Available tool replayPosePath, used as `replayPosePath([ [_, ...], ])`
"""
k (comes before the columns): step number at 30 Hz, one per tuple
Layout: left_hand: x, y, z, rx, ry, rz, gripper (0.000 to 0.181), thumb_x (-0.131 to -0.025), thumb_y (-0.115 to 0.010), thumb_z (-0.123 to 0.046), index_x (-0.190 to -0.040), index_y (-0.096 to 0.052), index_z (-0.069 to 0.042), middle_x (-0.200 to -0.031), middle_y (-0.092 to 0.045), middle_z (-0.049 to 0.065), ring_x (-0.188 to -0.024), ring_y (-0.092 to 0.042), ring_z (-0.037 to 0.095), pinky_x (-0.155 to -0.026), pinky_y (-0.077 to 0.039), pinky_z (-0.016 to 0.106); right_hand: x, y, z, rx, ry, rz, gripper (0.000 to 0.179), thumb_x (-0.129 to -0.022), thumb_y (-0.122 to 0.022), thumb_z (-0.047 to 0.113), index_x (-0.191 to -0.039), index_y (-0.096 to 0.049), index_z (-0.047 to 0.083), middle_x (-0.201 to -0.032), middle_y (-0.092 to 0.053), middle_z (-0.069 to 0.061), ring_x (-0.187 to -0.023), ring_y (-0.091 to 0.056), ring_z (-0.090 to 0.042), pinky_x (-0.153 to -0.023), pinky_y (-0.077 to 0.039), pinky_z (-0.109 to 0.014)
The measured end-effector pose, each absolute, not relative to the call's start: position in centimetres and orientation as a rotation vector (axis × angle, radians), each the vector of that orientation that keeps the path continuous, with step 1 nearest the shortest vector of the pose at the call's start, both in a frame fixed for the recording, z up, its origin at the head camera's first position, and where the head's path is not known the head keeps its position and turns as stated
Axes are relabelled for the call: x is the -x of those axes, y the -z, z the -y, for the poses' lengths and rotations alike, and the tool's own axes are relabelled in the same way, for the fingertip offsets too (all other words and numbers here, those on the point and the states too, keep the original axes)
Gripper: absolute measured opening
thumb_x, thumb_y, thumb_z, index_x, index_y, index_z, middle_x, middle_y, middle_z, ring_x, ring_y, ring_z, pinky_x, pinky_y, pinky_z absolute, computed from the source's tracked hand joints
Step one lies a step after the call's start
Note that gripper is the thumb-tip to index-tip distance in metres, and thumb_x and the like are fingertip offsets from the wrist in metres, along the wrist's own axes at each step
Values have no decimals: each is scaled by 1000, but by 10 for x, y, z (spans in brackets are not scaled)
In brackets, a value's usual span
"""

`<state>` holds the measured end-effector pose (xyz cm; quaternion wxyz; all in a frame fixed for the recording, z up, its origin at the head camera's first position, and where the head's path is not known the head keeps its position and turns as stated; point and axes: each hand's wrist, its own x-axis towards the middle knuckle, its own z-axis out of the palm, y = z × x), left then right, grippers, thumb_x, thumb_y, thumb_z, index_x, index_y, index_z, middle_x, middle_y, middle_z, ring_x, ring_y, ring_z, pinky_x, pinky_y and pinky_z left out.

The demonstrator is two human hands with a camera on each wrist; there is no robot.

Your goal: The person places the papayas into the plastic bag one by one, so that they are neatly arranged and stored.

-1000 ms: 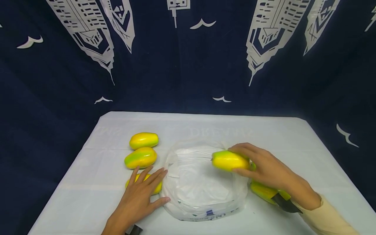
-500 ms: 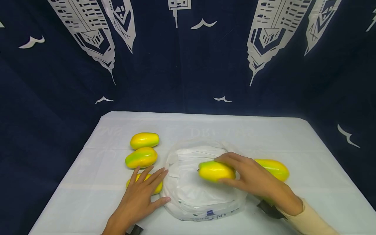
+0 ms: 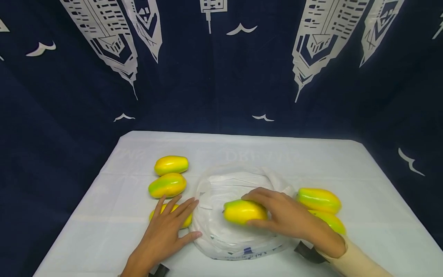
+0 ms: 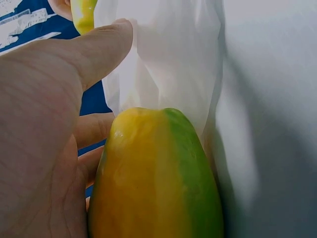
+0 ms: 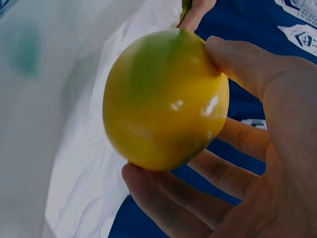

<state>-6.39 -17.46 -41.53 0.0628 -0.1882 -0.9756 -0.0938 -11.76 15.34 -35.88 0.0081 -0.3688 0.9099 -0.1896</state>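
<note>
Head view: we saw the right hand [image 3: 288, 213] clasping the held fruit [image 3: 243, 212] by its right-hand end, the thumb along the near side and the fingers along the far side; the fruit's long axis ran roughly crosswise, its stem end pointing left, away from the palm and towards the left hand [image 3: 166, 231]; below it lay the mouth of the white bag [image 3: 226, 252], and we judged this placing, fruit over mouth, to be the relation on which the next move turned; whether the fruit touched the bag's floor we could not tell. The left hand was spread at the bag's left rim, fingers apart and nearly straight, well apart from the held fruit; its palm side partly covered a second fruit [image 3: 187, 222], with two more fruits [image 3: 168, 184] beyond; on the right we noted a pair of fruits [image 3: 319, 200] beside the forearm.

Left wrist view: we found the second fruit lengthwise before the camera, one end towards the white plastic; thumb and fingers stood apart, the thumb tip in front of the bag; how firmly the fingers pressed, we could not tell.

Right wrist view: we saw the held fruit nearly end-on, clamped between thumb and fingertips, white plastic behind and to one side of it.
</note>
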Motion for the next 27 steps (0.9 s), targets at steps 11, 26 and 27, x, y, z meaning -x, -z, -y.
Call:
replayPosePath([
  [11, 63, 415, 176, 565, 271, 2935, 80, -85, -65, -66, -149, -49, -22, -151, -51, -5, -145, -38, 33, -120, -14, 62, 108, 362, -129, 1070, 500, -2768, 52, -86, -73, 54, -130, -64, 28, -125, -64, 12, -108, -60, -9, -91, -56, -39],
  [26, 64, 417, 173, 558, 275, 2935, 79, -84, -66, -66, -148, -51, -22, -150, -53, -5, -144, -38, 32, -121, -13, 62, 108, 379, -110, 1110, 489, -2678, 53, -88, -72, 51, -131, -64, 20, -123, -66, 4, -96, -60, -6, -88, -57, -31],
  [27, 64, 417, 173, 558, 276, 2933, 79, -84, -66, -66, -148, -51, -22, -150, -53, -5, -144, -38, 32, -121, -13, 62, 108, 379, -109, 1110, 494, -2673, 54, -89, -71, 51, -132, -64, 20, -123, -66, 5, -96, -60, -6, -88, -57, -31],
])
